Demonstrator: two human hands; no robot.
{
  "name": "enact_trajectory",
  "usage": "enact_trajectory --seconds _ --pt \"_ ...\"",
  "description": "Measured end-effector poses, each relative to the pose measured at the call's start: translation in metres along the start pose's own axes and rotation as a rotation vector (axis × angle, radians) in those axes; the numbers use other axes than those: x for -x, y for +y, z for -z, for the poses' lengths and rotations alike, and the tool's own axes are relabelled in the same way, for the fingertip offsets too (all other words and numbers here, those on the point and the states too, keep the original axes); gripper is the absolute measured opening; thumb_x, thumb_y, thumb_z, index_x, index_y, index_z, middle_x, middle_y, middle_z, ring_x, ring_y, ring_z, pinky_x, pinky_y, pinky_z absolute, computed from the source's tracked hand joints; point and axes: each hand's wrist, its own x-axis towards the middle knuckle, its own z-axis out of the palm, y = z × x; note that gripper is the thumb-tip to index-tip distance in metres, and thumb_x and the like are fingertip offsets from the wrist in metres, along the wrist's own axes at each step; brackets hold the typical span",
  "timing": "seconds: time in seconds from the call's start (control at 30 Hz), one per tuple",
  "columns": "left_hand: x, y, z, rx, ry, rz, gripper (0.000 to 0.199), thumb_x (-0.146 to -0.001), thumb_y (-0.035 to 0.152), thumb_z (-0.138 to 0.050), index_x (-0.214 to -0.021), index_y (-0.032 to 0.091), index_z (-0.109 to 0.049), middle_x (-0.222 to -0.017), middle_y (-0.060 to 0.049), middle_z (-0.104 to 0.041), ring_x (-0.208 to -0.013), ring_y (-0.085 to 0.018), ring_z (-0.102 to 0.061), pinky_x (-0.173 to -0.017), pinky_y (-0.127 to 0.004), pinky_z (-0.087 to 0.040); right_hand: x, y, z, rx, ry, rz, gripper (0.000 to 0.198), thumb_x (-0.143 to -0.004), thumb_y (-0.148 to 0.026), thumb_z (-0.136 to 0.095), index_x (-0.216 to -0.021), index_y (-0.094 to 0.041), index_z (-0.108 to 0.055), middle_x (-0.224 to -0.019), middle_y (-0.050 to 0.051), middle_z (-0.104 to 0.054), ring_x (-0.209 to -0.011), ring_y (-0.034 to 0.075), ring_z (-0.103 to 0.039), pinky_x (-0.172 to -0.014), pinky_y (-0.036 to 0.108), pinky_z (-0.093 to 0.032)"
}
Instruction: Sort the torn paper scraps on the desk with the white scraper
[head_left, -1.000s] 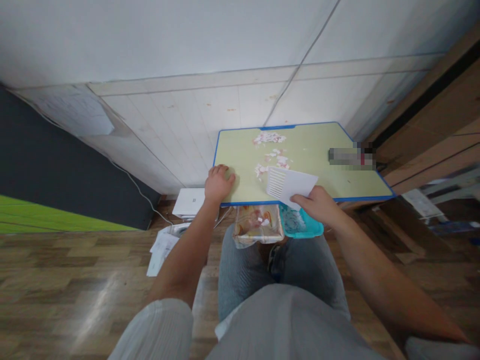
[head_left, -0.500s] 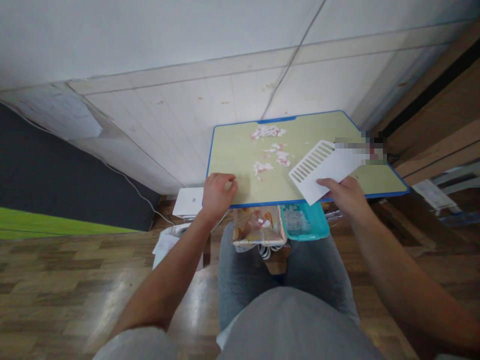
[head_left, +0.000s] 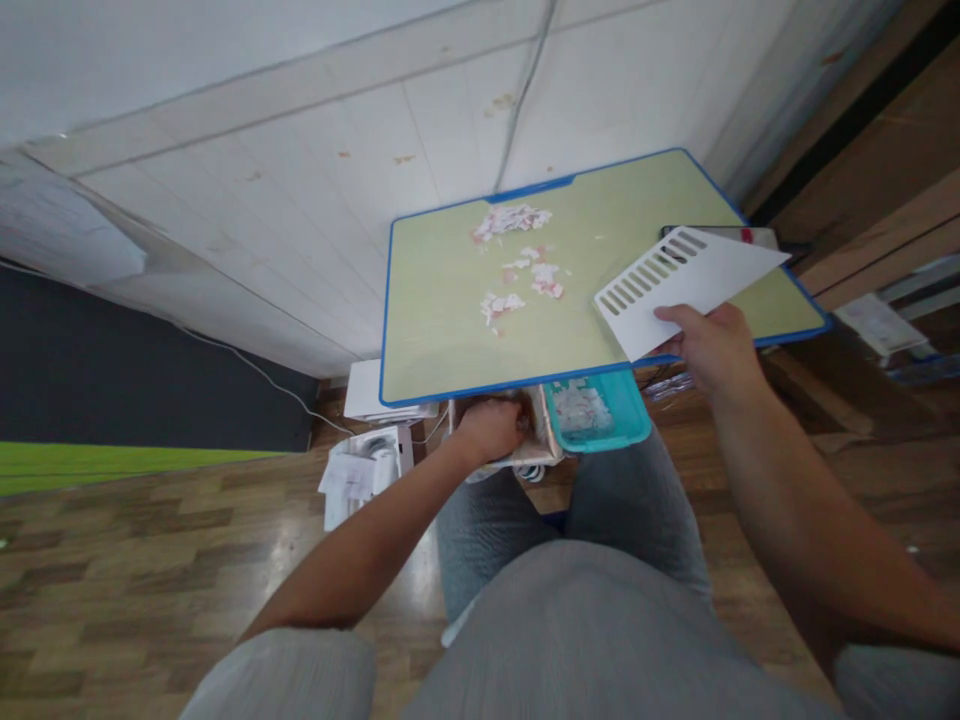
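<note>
My right hand (head_left: 716, 345) grips a flat white sheet with a row of slots (head_left: 675, 285), thumb on top, tilted over the right part of the table (head_left: 585, 335). My left hand (head_left: 491, 432) is inside a shallow brownish tray (head_left: 553, 440) below the table's front edge. Its fingers are curled, and what they hold, if anything, is hidden. Small white and pinkish scraps lie on the tabletop in a far pile (head_left: 514, 222), a middle cluster (head_left: 546, 280) and a near cluster (head_left: 501, 305). Beside the tray stands a teal basket (head_left: 634, 425) holding pale translucent pieces.
A dark-edged phone-like object (head_left: 761, 237) lies at the table's right end, partly behind the sheet. The wall (head_left: 442, 130) runs along the back. White boxes (head_left: 367, 390) and an open box with papers (head_left: 352, 480) stand on the floor at left. Brown boards (head_left: 885, 200) are at right.
My left hand has gone from the table's front left edge down into the brownish tray. My right hand still holds the slotted sheet over the table. The camera view has shifted.
</note>
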Motion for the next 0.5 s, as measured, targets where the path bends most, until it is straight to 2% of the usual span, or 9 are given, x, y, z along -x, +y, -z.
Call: enact_trajectory --seconds 0.13,0.3,0.4,0.5 --pt "-0.005 0.006 -0.006 0.021 -0.028 0.019 0.027 -0.098 0.031 -0.073 -0.116 0.018 -0.088 -0.12 -0.021 -0.088 -0.115 -0.042 -0.084 -0.097 -0.051 -0.068 -0.005 0.007 0.005 0.025 -0.044 0.022 0.029 -0.065 -0.032 -0.085 -0.089 -0.024 -0.073 -0.095 0.007 -0.082 -0.09 0.033 -0.08 -0.06 0.042 -0.069" --pt "-0.011 0.006 -0.009 -0.023 0.002 0.014 0.03 -0.104 0.029 -0.064 -0.114 0.017 -0.089 -0.118 -0.022 -0.088 -0.112 -0.04 -0.085 -0.097 -0.051 -0.068 -0.007 0.011 0.006 0.025 -0.031 0.031 0.03 -0.066 -0.031 -0.086 -0.092 -0.023 -0.074 -0.094 0.008 -0.081 -0.081 0.031 -0.078 -0.053 0.04 -0.065" --pt "-0.005 0.001 0.0 0.003 0.012 0.024 0.031 -0.106 0.03 -0.062 -0.114 0.019 -0.09 -0.118 -0.018 -0.089 -0.111 -0.037 -0.085 -0.097 -0.048 -0.067 -0.004 0.009 0.004 0.012 -0.01 0.026 0.029 -0.064 -0.03 -0.085 -0.09 -0.024 -0.075 -0.092 0.007 -0.082 -0.078 0.03 -0.077 -0.05 0.039 -0.064" --pt "0.013 -0.002 0.015 0.057 0.003 0.012 0.028 -0.105 0.029 -0.064 -0.111 0.025 -0.091 -0.113 -0.013 -0.09 -0.108 -0.033 -0.085 -0.095 -0.042 -0.065 -0.001 0.006 0.003 0.004 -0.015 0.014 0.03 -0.064 -0.032 -0.085 -0.091 -0.024 -0.076 -0.096 0.008 -0.084 -0.078 0.031 -0.077 -0.051 0.041 -0.065"
